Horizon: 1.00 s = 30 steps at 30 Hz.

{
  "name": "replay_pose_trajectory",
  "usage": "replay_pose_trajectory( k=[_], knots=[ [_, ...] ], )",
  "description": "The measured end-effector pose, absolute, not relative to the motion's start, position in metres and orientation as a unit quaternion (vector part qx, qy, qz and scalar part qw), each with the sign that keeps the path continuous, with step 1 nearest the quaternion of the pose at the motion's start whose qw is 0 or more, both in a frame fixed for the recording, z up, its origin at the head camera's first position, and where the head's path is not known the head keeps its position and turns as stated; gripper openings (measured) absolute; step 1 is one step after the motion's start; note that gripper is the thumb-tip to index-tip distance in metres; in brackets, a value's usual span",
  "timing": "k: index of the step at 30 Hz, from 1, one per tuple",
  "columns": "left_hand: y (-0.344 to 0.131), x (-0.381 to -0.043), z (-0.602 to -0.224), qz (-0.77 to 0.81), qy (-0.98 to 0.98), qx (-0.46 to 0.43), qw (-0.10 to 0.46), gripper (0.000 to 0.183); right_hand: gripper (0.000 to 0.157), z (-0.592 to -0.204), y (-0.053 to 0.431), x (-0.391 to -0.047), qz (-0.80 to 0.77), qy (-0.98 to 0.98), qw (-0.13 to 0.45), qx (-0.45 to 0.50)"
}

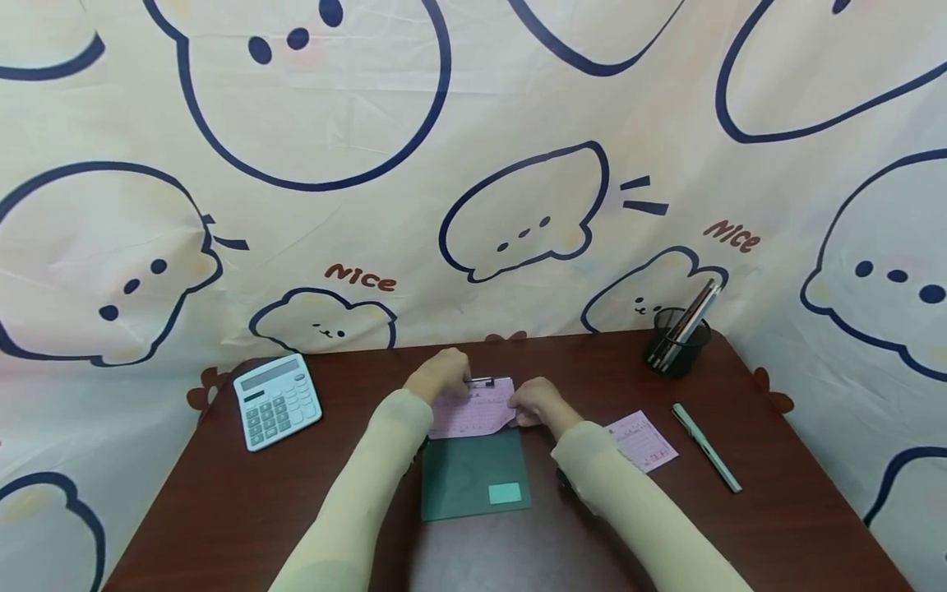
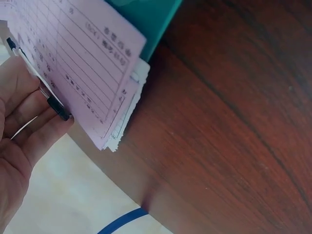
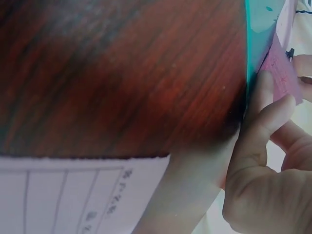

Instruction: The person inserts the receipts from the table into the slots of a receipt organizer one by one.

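A dark green clipboard (image 1: 473,473) lies on the table, with a stack of pink printed slips (image 1: 473,411) over its upper part. At the top edge, my left hand (image 1: 445,376) grips the clip, a metal bar with black ends (image 2: 58,108). White ragged-edged sheets (image 2: 127,109) show under the pink ones in the left wrist view. My right hand (image 1: 543,403) pinches the right edge of the pink slips between thumb and fingers, and that lower corner bends up. The right wrist view shows the pink paper (image 3: 282,73) at the fingertips, beside the green board.
A light blue calculator (image 1: 277,401) lies at the back left. Right of my right arm are a loose pink slip (image 1: 642,441) and a pale green pen (image 1: 706,448). A black mesh pen cup (image 1: 676,349) stands at the back right, before the patterned cloth (image 1: 414,247).
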State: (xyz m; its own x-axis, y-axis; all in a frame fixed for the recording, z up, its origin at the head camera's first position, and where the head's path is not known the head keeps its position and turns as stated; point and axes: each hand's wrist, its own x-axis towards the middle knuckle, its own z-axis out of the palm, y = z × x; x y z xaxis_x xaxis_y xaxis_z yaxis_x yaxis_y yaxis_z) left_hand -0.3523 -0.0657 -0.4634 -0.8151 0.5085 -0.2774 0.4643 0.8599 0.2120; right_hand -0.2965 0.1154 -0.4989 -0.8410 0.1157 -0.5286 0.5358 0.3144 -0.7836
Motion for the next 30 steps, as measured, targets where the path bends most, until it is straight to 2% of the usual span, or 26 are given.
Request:
replay_pose_trajectory(
  k=[5,10,23,30],
  knots=[
    [-0.067,-0.352,-0.466,0.077,0.950,0.252,0.169,0.005,0.014,-0.504,0.112,-0.299,-0.549,0.786,0.196,0.208],
    [-0.067,-0.350,-0.465,0.085,0.950,0.254,0.162,0.013,0.012,-0.506,0.112,-0.302,-0.537,0.792,0.200,0.209],
    [-0.069,-0.352,-0.464,0.074,0.952,0.259,0.148,0.005,0.017,-0.496,0.111,-0.302,-0.535,0.796,0.213,0.183],
    [-0.068,-0.351,-0.466,0.060,0.951,0.269,0.139,0.006,0.016,-0.497,0.115,-0.302,-0.541,0.792,0.219,0.180]
  ],
)
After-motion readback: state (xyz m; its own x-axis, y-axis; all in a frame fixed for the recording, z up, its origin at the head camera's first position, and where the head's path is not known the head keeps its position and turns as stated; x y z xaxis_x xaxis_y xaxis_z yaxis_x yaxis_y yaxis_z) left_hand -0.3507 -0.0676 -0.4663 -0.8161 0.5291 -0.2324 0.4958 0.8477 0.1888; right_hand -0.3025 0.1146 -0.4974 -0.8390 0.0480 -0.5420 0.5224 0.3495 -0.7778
